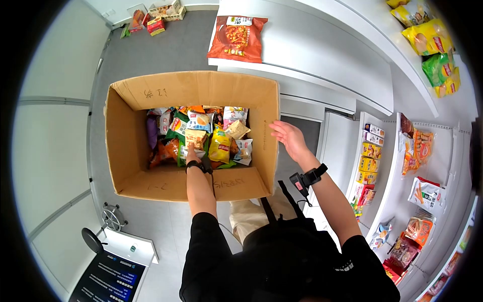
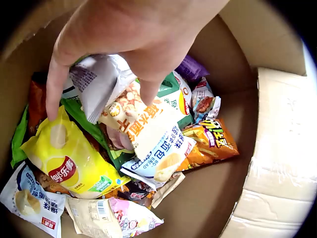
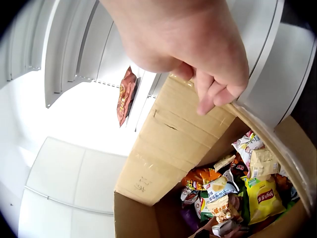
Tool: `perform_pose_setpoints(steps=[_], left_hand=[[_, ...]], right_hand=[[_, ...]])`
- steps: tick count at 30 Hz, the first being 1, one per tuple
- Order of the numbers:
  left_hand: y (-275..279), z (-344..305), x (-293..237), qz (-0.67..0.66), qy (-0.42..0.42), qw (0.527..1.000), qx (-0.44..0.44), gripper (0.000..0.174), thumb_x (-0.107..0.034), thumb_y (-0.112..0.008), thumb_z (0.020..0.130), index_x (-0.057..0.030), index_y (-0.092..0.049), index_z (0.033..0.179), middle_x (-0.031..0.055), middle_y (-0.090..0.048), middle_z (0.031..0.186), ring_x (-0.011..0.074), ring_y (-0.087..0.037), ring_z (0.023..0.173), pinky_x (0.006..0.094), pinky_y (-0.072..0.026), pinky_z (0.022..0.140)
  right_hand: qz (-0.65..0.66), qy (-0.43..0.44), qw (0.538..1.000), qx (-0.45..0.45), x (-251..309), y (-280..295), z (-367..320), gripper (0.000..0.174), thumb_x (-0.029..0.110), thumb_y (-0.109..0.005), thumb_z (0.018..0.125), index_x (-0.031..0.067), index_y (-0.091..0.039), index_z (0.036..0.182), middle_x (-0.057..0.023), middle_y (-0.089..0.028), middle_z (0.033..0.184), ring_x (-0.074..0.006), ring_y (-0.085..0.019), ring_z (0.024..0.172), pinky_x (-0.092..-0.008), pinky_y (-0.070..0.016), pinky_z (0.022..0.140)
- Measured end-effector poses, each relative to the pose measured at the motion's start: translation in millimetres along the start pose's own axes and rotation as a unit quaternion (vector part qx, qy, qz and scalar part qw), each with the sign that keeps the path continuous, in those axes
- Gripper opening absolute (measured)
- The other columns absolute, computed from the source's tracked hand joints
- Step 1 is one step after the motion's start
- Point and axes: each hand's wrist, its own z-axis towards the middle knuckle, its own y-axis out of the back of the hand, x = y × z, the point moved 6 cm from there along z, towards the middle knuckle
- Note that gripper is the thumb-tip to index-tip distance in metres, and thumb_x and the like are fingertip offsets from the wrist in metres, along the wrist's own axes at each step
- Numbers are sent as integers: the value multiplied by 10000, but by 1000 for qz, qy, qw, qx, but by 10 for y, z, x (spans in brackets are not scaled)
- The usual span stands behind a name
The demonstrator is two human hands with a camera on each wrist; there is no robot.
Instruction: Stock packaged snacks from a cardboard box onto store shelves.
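Observation:
My left hand point(image 1: 192, 155) reaches into the cardboard box point(image 1: 191, 89). In the left wrist view the hand point(image 2: 133, 39) has its digits spread: one tip lies on a beige snack packet point(image 2: 130, 110), another touches the yellow chip bag point(image 2: 69, 158). A silvery packet point(image 2: 94, 82) lies between them; whether anything is pinched is unclear. My right hand point(image 1: 288, 137) is at the box's right edge, holding nothing, with loosely bent fingers in the right wrist view point(image 3: 198, 54); contact with the rim cannot be told. Assorted snack bags fill the box bottom, including a white bread packet point(image 1: 199, 121).
A red snack bag point(image 1: 238, 39) lies on the white shelf point(image 1: 312, 45) beyond the box. Stocked shelves with boxes point(image 1: 369, 165) and bags stand on the right. Several packages point(image 1: 156, 25) lie on the floor at the back left. A screen point(image 1: 108, 279) stands at the lower left.

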Motion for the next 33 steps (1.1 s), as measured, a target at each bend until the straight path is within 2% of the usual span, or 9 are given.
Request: perform_pose_setpoints(steps=[2, 4, 6, 11, 14, 16, 18, 21, 33], left_hand=[[38, -2, -3, 81, 20, 996, -44, 799, -597, -514, 823, -104, -305, 1416, 117, -314, 1448, 272, -313, 1319, 433, -288, 1052], [24, 14, -131, 420, -43, 904, -65, 718, -513, -638, 782, -76, -447, 1319, 95, -487, 1318, 235, -472, 1195, 392, -413, 961], [-38, -82, -285, 824, -133, 547, -60, 629, -416, -744, 733, -57, -552, 1212, 79, -605, 1173, 210, -585, 1055, 352, -495, 866], [-55, -308, -389, 823, -172, 533, -98, 507, -288, -815, 675, -43, -617, 1072, 94, -655, 1027, 232, -630, 936, 332, -529, 778], [29, -321, -382, 805, -178, 557, -99, 405, -292, -761, 743, -21, -620, 1009, 102, -659, 994, 235, -637, 910, 360, -544, 710], [321, 107, -235, 478, -193, 853, -80, 311, -251, -698, 807, -28, -620, 1009, 110, -656, 967, 234, -637, 917, 379, -549, 659], [436, 132, -195, 177, -156, 967, -98, 253, -230, -626, 865, -27, -611, 1015, 126, -648, 958, 245, -633, 903, 387, -551, 605], [231, -439, -101, -119, -49, 973, -191, 245, -228, -507, 940, -13, -582, 1032, 164, -626, 970, 280, -623, 850, 382, -548, 517], [-682, -2010, -374, 88, -128, 981, 113, 199, -204, -546, 862, -40, -571, 973, 71, -626, 816, 180, -594, 699, 260, -498, 538]], right_hand=[[-8, -8, 1000, 7, 14, -22, -17, 429, 259, -403, 963, -46, -446, 1263, -145, -566, 1224, -175, -567, 971, -285, -416, 869], [-13, -10, 1000, 11, 23, -12, -40, 419, 247, -378, 973, -40, -437, 1273, -142, -553, 1241, -170, -557, 982, -281, -412, 882], [-11, -8, 1000, 19, 29, -34, -49, 422, 252, -380, 974, -38, -436, 1275, -141, -549, 1246, -169, -557, 984, -281, -411, 885], [-4, 0, 999, 34, 0, 7, -18, 438, 270, -405, 969, -38, -431, 1280, -137, -550, 1246, -163, -559, 978, -278, -409, 883], [-4, -5, 999, 37, -18, -7, -19, 443, 276, -416, 966, -38, -431, 1279, -134, -557, 1238, -161, -560, 973, -277, -408, 881], [-5, -5, 999, 35, 7, -10, -36, 443, 276, -418, 965, -40, -433, 1275, -133, -563, 1229, -161, -561, 969, -275, -409, 877], [-5, -2, 999, 36, 18, -23, -43, 441, 275, -417, 965, -42, -434, 1272, -134, -570, 1220, -161, -563, 966, -273, -412, 870], [-7, 5, 999, 45, -49, 23, 37, 437, 273, -416, 966, -42, -439, 1267, -135, -575, 1214, -160, -565, 958, -270, -415, 862], [-8, 7, 999, 47, -64, 29, 91, 407, 262, -391, 958, -23, -476, 1237, -132, -599, 1186, -170, -594, 924, -277, -430, 825]])
